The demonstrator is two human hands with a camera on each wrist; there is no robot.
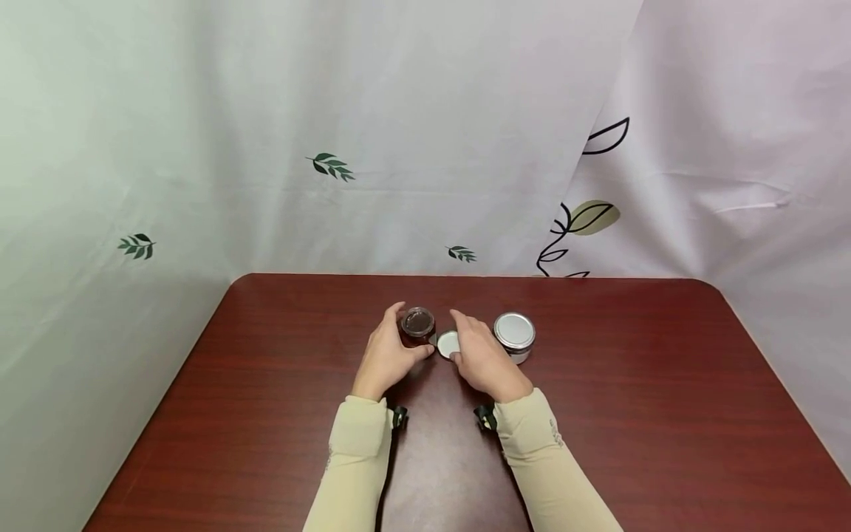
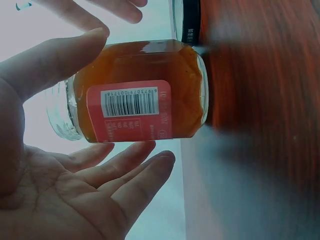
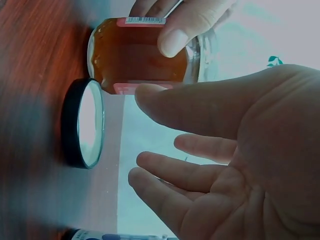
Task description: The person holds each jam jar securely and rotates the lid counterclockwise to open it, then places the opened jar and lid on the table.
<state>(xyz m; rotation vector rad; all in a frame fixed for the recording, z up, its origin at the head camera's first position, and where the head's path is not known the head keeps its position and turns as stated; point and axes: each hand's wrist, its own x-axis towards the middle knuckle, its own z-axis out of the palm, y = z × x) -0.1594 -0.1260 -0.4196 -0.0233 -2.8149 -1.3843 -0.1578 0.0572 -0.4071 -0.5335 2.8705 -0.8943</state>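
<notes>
A lidless glass jar (image 1: pixel 418 322) stands upright on the table, with my left hand (image 1: pixel 388 353) holding it between thumb and fingers. In the left wrist view its amber-brown contents and a red barcode label (image 2: pixel 162 131) show. A black-sided lid (image 3: pixel 70 125) lies beside the jar, its white inside facing up. My right hand (image 1: pixel 485 358) is over the lid's right side, fingers extended and spread. From the right wrist, its thumb appears close to the jar and lid; whether it touches either I cannot tell.
A second round container (image 1: pixel 514 331) with a silvery top stands just right of my right hand. The reddish-brown wooden table (image 1: pixel 233 414) has rounded far corners. Behind it hangs a pale curtain (image 1: pixel 399 111) with leaf prints.
</notes>
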